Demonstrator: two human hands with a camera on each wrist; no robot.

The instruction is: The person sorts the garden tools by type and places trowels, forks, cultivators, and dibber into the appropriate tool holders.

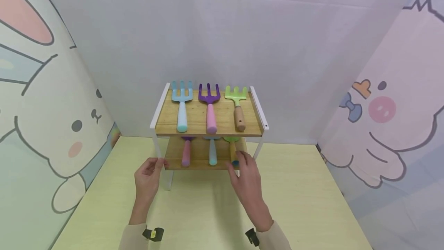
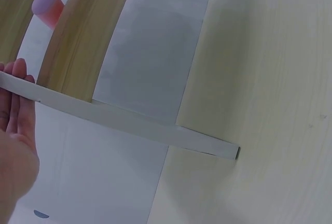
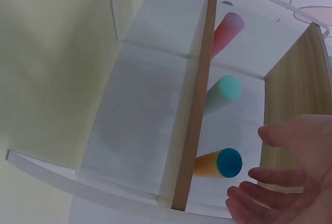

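Note:
My left hand [image 1: 148,176] grips the white left leg of a two-tier wooden rack [image 1: 222,135], fingertips showing past the frame in the left wrist view. My right hand [image 1: 249,180] is at the lower shelf's right end, thumb and fingers spread near a hand fork [image 1: 233,150] with green tines and a yellow, blue-ended handle. Beside it on that shelf lie a fork with a pale blue handle [image 1: 212,152] and one with a pink handle [image 1: 186,153]. The upper shelf partly hides their tines.
On the upper shelf lie a light blue hand fork [image 1: 182,115], a purple fork with a pink handle [image 1: 211,117] and a green fork with a wooden handle [image 1: 239,117]. The rack stands on a pale table [image 1: 295,196], with cartoon-printed curtains [image 1: 225,41] behind and at both sides.

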